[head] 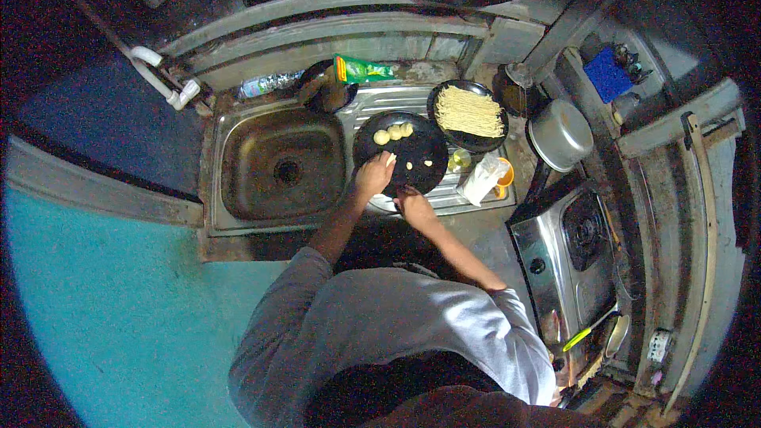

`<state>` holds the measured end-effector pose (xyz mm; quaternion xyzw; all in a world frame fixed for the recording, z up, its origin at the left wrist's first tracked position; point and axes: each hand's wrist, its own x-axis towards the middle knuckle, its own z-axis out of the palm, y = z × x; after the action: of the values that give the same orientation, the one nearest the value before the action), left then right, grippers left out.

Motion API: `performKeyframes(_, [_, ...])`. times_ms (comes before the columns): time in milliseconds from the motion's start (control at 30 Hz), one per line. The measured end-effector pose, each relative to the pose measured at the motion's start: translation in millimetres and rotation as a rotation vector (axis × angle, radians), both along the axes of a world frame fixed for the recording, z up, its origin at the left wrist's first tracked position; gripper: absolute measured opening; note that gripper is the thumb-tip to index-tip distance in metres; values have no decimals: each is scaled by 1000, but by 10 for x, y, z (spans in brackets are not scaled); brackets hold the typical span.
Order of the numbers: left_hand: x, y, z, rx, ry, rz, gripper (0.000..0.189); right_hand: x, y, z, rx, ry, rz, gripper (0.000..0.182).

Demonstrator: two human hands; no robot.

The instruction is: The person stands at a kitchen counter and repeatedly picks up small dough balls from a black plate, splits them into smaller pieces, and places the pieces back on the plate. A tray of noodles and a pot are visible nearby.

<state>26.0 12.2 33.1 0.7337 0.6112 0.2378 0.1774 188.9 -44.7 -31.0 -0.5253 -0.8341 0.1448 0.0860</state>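
On the steel drainboard lies a black round plate (423, 160) with several pale round balls (395, 132) near its far side and two small pale pieces (419, 164) near its middle. My left hand (373, 175) is at the plate's left edge, its fingers closed on a small pale piece (390, 159). My right hand (413, 203) is at the near edge, fingers curled; something dark and thin seems to be in it, too unclear to name. Beyond, to the right, a second black plate (439, 125) bears a block of dried noodles (469, 111).
The steel sink basin (285, 169) is at the left. Right of the plates are a small glass (459, 160), a white plastic bag (483, 179) and an orange cup (505, 172). A metal pot (560, 135) and a gas stove (565, 261) stand farther right; a green packet (364, 69) lies behind.
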Motion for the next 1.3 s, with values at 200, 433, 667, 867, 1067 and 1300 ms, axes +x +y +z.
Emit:
performKeyframes(200, [-16,-21,60,51,-8,-18,23,458,248,581,107,-109,92,27])
performKeyframes(433, [2,0,89,-56,47,-12,24,122,262,474,-165,251,-85,24])
performKeyframes(667, [-28,-44,104,-62,21,-5,24,316,483,585,-64,444,-405,31])
performKeyframes(867, [-50,-39,113,-99,9,-18,24,276,659,878,-261,257,-387,41])
performKeyframes(1067, [2,-58,151,106,-68,-71,23,141,540,513,333,381,-329,39])
performKeyframes(1300, [-46,40,-224,38,-120,-318,24,-131,440,825,-116,733,-308,39])
